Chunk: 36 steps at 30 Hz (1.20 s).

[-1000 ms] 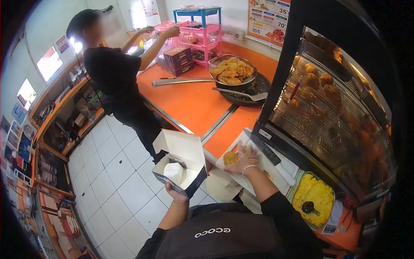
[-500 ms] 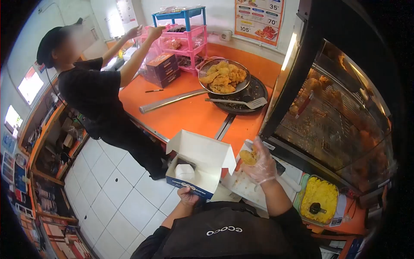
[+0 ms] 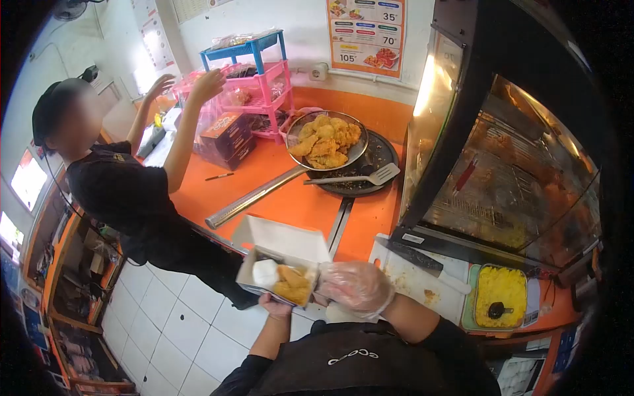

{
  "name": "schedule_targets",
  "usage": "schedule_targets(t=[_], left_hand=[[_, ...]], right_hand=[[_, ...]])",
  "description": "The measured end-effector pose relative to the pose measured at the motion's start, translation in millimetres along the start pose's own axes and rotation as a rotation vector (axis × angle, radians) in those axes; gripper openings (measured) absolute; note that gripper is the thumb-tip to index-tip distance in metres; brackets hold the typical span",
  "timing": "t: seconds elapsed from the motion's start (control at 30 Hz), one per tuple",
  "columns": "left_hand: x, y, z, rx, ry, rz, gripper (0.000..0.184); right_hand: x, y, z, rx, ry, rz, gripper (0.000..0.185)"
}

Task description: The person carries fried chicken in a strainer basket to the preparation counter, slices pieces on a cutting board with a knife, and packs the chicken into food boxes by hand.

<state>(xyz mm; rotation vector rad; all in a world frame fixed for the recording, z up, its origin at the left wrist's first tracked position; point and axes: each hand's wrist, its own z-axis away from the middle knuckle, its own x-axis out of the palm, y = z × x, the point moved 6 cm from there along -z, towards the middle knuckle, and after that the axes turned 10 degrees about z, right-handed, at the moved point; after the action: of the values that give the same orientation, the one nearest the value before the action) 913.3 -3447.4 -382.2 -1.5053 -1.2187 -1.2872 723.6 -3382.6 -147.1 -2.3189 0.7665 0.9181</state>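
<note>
My left hand holds an open cardboard box from below at its front side. Inside the box, a white wrapped lump lies on the left and golden fried chicken on the right. My right hand, in a clear plastic glove, is at the box's right side with its fingers curled; whether it grips anything is hidden. Right of it, a white cutting board with crumbs carries a large knife.
A strainer of fried chicken and a spatula rest on a black round tray. A heated display case stands at right, near a tray of yellow food. A co-worker stands at left.
The chicken has gone from the board, carried by my right hand, into the box. My right hand has moved left to the box's side. The view has shifted, and the co-worker's arms are raised.
</note>
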Motion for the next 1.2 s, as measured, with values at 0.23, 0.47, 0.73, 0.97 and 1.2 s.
schedule_targets(t=[0.23,0.47,0.73,0.97,1.2], left_hand=[[-23,107,-88,0.243,0.176,-0.038,0.050],[-65,153,-129,0.275,0.801,-0.502,0.031],[-35,125,-31,0.469,0.790,-0.766,0.026],[-18,145,54,0.487,0.978,-1.009,0.024],[-8,161,88,0.609,1.039,-1.107,0.024]], right_hand=[[-9,49,52,0.146,0.119,0.301,0.021],[0,112,55,0.568,0.142,-0.045,0.017],[48,242,-87,1.405,0.126,-0.576,0.021],[101,333,-152,1.531,-0.210,-0.137,0.035],[125,360,-164,1.467,0.296,-1.129,0.053]])
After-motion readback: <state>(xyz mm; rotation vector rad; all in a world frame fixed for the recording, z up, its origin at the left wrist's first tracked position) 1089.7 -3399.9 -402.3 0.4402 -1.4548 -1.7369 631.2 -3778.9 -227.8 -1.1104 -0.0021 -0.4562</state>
